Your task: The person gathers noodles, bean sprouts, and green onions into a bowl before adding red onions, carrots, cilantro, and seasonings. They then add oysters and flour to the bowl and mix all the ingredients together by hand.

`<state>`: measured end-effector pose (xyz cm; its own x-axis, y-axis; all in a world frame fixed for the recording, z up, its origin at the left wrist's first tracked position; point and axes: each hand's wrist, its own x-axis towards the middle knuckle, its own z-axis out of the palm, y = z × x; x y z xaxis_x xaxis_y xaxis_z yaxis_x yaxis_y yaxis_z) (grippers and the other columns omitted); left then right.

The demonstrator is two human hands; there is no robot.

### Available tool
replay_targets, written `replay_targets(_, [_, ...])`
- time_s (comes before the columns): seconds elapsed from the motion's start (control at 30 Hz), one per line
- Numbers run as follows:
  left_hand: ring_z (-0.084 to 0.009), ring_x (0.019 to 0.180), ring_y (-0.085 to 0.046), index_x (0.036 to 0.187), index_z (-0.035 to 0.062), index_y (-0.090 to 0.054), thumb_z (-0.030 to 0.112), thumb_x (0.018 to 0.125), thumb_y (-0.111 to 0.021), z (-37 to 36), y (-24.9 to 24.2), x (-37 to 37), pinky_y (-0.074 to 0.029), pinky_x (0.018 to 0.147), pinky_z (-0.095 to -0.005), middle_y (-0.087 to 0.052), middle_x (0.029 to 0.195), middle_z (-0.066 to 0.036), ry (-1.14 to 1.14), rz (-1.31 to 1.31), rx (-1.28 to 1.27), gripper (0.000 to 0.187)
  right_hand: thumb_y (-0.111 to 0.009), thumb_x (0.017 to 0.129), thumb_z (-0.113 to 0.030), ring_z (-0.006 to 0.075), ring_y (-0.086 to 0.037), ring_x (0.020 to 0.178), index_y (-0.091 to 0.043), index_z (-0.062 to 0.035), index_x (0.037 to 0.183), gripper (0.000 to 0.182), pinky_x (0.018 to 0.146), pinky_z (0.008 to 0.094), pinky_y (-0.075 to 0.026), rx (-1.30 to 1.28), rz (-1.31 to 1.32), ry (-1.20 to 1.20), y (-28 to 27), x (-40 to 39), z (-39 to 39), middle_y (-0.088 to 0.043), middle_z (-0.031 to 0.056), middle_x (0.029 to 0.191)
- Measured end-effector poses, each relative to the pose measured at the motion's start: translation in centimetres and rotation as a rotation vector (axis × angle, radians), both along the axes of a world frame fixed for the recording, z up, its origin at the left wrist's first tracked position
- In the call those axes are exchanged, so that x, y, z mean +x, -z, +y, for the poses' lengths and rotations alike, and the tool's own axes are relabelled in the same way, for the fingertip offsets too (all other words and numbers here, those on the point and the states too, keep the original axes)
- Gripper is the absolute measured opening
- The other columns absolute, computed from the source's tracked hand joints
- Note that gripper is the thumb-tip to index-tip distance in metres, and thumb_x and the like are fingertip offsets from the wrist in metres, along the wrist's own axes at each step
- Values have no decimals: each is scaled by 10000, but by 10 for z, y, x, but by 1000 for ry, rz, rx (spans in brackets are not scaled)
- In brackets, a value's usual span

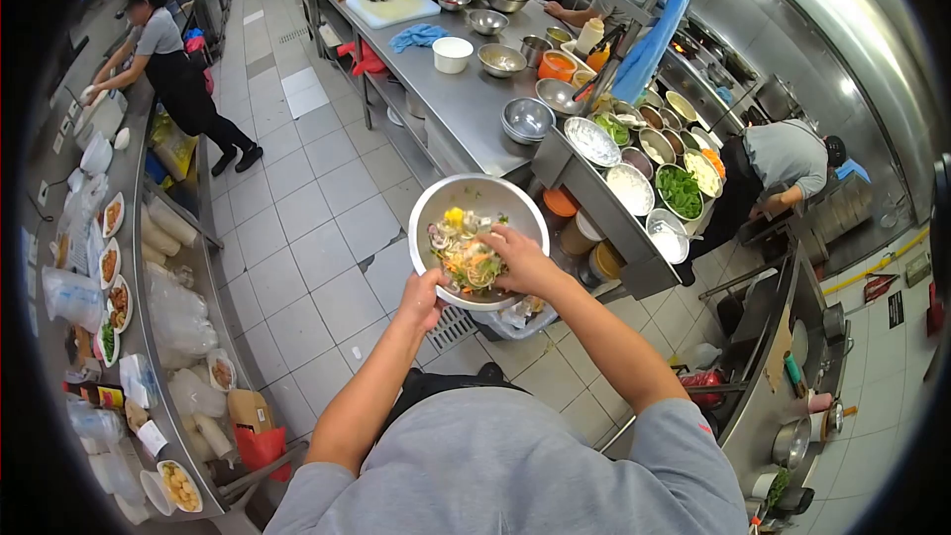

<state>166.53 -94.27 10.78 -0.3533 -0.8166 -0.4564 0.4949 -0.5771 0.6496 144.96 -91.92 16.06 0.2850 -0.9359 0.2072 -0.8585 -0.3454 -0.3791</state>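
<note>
A large metal bowl point(426, 203) is held in front of my body, above the tiled floor. My left hand point(423, 299) grips its rim at the lower left, fingers closed around the edge. Inside the bowl lies a mixed salad point(466, 256) with noodle-like strands, green leaves, orange shreds and a yellow piece. My right hand point(517, 260) reaches in from the right, its fingers spread and partly sunk in the salad; the fingertips are hidden by the food.
Ahead stands a steel counter point(436, 50) with bowls and a cutting board point(393, 6). Ingredient containers point(629, 188) are at the right. One person point(163, 50) works at the left shelf, another point(783, 163) bends at the right. Plated food point(180, 485) lines the left shelf.
</note>
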Motion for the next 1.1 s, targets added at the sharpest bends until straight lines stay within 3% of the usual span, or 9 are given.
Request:
replay_targets(0.13, [-245, 727, -639, 1075, -63, -539, 3, 722, -517, 5, 16, -10, -572, 667, -379, -610, 919, -124, 170, -20, -30, 360, -561, 760, 55, 407, -553, 1111, -557, -134, 1244, 520, 918, 407, -464, 135, -213, 214, -3, -15, -32, -545, 147, 1239])
replay_targets(0.33, [-234, 754, -630, 1078, -41, -537, 5, 724, -521, 2, 8, -25, -556, 650, -363, -604, 927, -112, 99, -18, -24, 358, -765, 698, -99, 370, -494, 1213, -451, -98, 1369, 741, 1058, 426, -368, 97, -413, -47, -30, -6, -14, -522, 201, 1290])
replay_targets(0.43, [-242, 740, -633, 1084, -46, -540, -1, 727, -517, 7, 3, -31, -558, 645, -368, -607, 917, -116, 69, 15, -29, 361, -818, 658, -185, 383, -470, 1239, -426, -114, 1387, 831, 1051, 425, -374, -5, -148, 173, -5, -7, -15, -470, 176, 1363])
replay_targets(0.63, [-194, 629, -592, 973, -4, -580, 44, 740, -542, 10, 24, -38, -501, 557, -326, -605, 817, -84, 95, 9, 82, 241, -736, 675, -60, 338, -509, 1155, -506, -149, 1291, 664, 901, 427, -477, 245, -63, 196, -5, -16, -34, -529, 122, 1182])
replay_targets(0.7, [-193, 620, -587, 954, 0, -580, 45, 738, -543, -1, 29, -38, -492, 545, -321, -605, 809, -84, 52, 12, 66, 223, -752, 666, -55, 359, -491, 1191, -508, -156, 1303, 690, 958, 428, -457, 56, -49, 87, -13, -20, -36, -511, 139, 1257])
replay_targets(0.83, [-186, 626, -584, 981, 2, -572, 49, 736, -541, -12, 31, -30, -444, 497, -302, -608, 828, -70, 11, -19, 33, 251, -804, 610, -75, 401, -433, 1264, -487, -159, 1341, 801, 1053, 447, -400, 142, -220, -100, -16, -17, -11, -420, 190, 1400])
replay_targets(0.9, [-283, 856, -658, 1144, -76, -517, 8, 744, -506, -8, 30, -28, -567, 766, -420, -621, 1008, -159, 20, 67, -30, 410, -753, 644, -18, 398, -472, 1222, -491, -142, 1331, 746, 1013, 437, -429, 59, -93, 29, -8, -18, -11, -466, 198, 1340])
replay_targets(1.0, [-286, 896, -657, 1168, -72, -513, 8, 742, -505, 2, 31, -35, -561, 793, -425, -620, 1034, -159, 75, 50, -12, 433, -597, 704, 80, 363, -575, 1077, -519, -80, 1274, 597, 906, 423, -472, 101, -130, 167, 32, -30, -32, -550, 201, 1186])
replay_targets(1.1, [-273, 904, -648, 1174, -57, -516, 8, 742, -510, 0, 35, -35, -555, 794, -413, -620, 1042, -148, 165, -14, 3, 437, -599, 706, 68, 324, -589, 1077, -524, -39, 1252, 561, 917, 408, -470, 156, -343, 224, 17, -36, -44, -553, 190, 1205])
